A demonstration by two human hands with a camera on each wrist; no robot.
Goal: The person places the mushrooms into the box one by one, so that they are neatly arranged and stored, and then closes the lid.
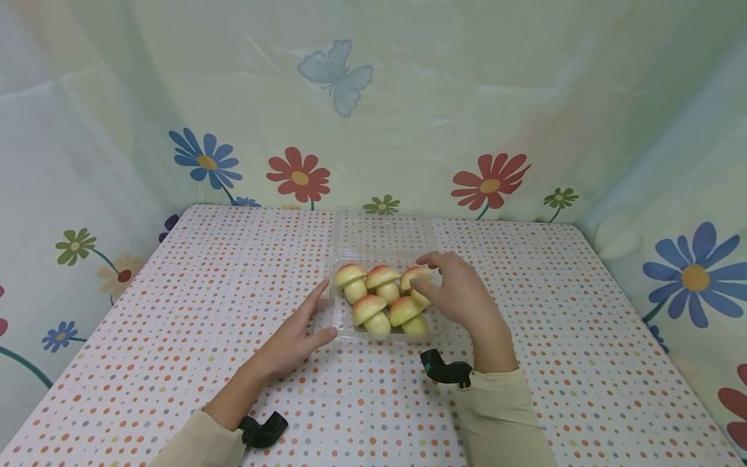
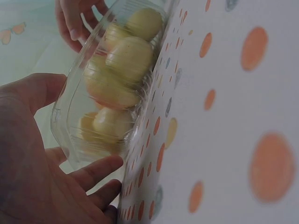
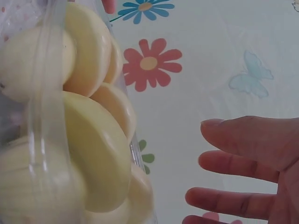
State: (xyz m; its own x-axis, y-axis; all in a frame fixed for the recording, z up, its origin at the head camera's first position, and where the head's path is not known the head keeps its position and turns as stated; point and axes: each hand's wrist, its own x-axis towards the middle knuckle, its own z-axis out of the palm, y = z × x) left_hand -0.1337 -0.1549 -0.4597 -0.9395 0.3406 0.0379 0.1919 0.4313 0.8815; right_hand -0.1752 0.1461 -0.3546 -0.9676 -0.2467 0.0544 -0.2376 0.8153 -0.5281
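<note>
A clear plastic clamshell box (image 1: 343,332) sits mid-table with several toy mushrooms (image 1: 370,310) in two rows, yellow with reddish caps. Its transparent lid (image 1: 385,232) lies folded back toward the wall. Along the box's left side, my left hand (image 1: 292,344) has its fingers extended. The left wrist view shows the thumb of that hand (image 2: 32,154) at the rim; whether it touches is hard to tell. Over the box's right side hovers my right hand (image 1: 461,292), partly covering one mushroom. The right wrist view shows this hand (image 3: 252,154) with fingers spread and holding nothing.
A dotted cloth (image 1: 204,311) covers the table. Behind it hangs a curtain (image 1: 408,97) printed with flowers and a butterfly, and similar fabric runs down both sides. Each wrist carries a black camera mount (image 1: 446,370).
</note>
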